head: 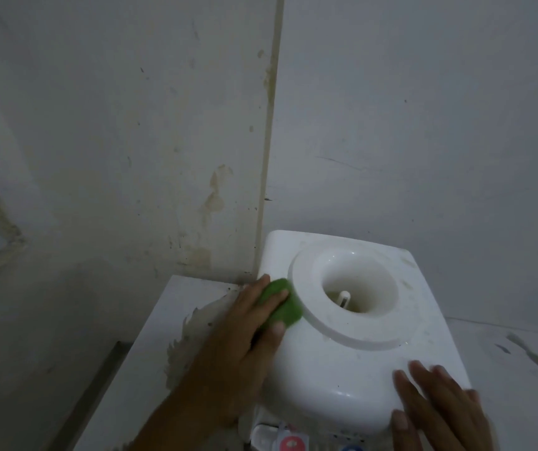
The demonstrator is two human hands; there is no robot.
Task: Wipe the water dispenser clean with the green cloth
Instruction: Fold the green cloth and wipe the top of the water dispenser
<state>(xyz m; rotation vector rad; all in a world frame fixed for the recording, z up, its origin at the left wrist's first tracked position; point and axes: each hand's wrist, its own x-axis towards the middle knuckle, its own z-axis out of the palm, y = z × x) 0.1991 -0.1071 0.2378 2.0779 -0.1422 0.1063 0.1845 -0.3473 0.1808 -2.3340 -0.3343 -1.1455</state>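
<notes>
A white water dispenser (332, 369) stands in the room's corner, seen from above, with a round bottle well and a small white spike inside it. My left hand (244, 333) presses a bunched green cloth (282, 305) onto the dispenser's top left, against the raised ring. My right hand (436, 408) lies flat on the front right corner of the top, fingers spread, holding nothing. Red and blue tap levers (293, 445) peek out below the front edge.
A white counter (163, 336) with worn, stained patches runs left of the dispenser. Stained white walls meet just behind it. Another white surface (514, 359) with dark marks lies to the right.
</notes>
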